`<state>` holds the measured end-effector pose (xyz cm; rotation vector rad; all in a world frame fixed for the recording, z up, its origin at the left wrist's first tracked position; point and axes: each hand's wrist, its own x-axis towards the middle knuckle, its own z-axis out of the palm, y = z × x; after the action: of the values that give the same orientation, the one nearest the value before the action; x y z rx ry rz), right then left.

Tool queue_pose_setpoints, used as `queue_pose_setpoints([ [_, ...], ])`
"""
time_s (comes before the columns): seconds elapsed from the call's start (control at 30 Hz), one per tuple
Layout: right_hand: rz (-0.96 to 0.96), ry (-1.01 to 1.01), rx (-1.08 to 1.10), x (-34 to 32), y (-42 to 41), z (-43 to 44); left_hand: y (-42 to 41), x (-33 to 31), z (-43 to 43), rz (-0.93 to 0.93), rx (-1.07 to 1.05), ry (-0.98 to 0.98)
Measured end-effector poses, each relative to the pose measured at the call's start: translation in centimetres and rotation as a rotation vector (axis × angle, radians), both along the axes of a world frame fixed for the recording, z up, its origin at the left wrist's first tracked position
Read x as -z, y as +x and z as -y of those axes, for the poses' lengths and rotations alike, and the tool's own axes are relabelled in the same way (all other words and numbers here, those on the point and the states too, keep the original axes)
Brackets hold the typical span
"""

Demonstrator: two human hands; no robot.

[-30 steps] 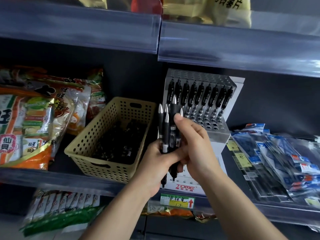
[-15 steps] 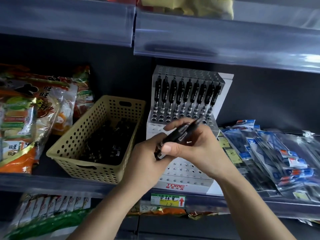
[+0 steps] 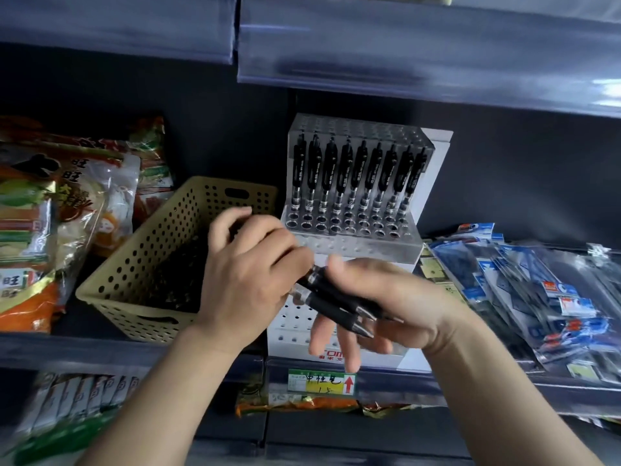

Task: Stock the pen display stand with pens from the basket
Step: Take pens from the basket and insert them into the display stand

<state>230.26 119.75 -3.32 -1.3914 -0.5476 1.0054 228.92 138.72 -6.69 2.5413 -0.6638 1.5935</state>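
A bundle of black pens (image 3: pixel 336 299) lies almost level between my two hands, in front of the stand's lower tiers. My left hand (image 3: pixel 250 274) grips the bundle's left end. My right hand (image 3: pixel 379 307) cradles the pens from below with the thumb on top and the fingers spread. The white and clear tiered pen stand (image 3: pixel 356 243) stands on the shelf behind; its top row holds several upright black pens (image 3: pixel 356 176), and the rows of holes below are empty. A beige perforated basket (image 3: pixel 144 264) with more dark pens (image 3: pixel 174 274) sits left of the stand.
Snack bags (image 3: pixel 60 216) crowd the shelf left of the basket. Packaged stationery (image 3: pixel 537 297) lies flat to the right of the stand. A shelf rail (image 3: pixel 403 55) hangs above. A price tag (image 3: pixel 321 381) marks the shelf edge, with more packets (image 3: pixel 74 398) on the shelf below.
The pen bundle has gone from upright to tilted to nearly level and lower. My right hand has slid under it with fingers spread. The view has shifted left, toward the basket.
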Motion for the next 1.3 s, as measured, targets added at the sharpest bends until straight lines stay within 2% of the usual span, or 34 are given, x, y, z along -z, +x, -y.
queue_pose_setpoints([
  [0.13,0.009,0.019,0.041,1.0,-0.8,-1.5,0.4,0.6,-0.2,-0.047,-0.011,-0.002],
  [0.23,0.043,0.052,0.099,1.3,-0.9,-1.7,0.7,0.6,-0.2,-0.133,-0.112,-0.249],
  [0.27,0.067,0.052,0.127,1.3,-0.8,-1.8,0.7,0.4,-0.1,-0.211,-0.114,-0.423],
  [0.33,0.143,0.039,0.189,1.3,-0.7,-1.9,0.0,-0.3,0.8,-0.468,0.042,-0.969],
  [0.4,0.227,0.039,0.234,1.6,-0.6,-2.1,-0.5,-1.0,1.4,-0.678,0.467,-1.619],
  [0.43,0.266,0.031,0.248,1.7,-0.5,-2.3,-0.7,-1.1,1.6,-0.765,0.665,-1.815],
  [0.47,0.304,0.015,0.258,1.9,-0.5,-2.5,-0.8,-1.0,1.7,-0.826,0.790,-1.881],
  [0.53,0.363,-0.014,0.267,2.2,-0.4,-3.0,-1.0,-0.9,1.8,-0.876,0.821,-1.804],
  [0.63,0.421,-0.034,0.264,2.5,-0.6,-3.8,-1.5,-1.4,2.2,-0.933,0.717,-1.673],
  [0.73,0.473,-0.038,0.268,2.7,-0.6,-4.2,-1.8,-1.7,2.3,-1.011,0.696,-1.704],
  [0.87,0.454,-0.118,0.258,2.4,-0.3,-4.2,-1.8,-1.8,2.4,-0.978,0.618,-1.717],
  [0.97,0.500,-0.274,0.272,1.7,0.2,-3.5,-1.5,-1.6,2.6,-0.903,0.614,-1.749],
  [1.07,0.591,-0.399,0.349,0.5,0.5,-2.4,-1.4,-1.3,2.4,-0.912,0.606,-1.707],
  [1.17,0.576,-0.203,0.564,-0.1,0.9,-1.9,-1.6,-1.1,2.3,-1.021,0.612,-1.535],
  [1.3,0.536,0.014,0.575,0.2,1.0,-2.5,-1.5,-0.7,2.8,-1.109,0.665,-1.398],
])
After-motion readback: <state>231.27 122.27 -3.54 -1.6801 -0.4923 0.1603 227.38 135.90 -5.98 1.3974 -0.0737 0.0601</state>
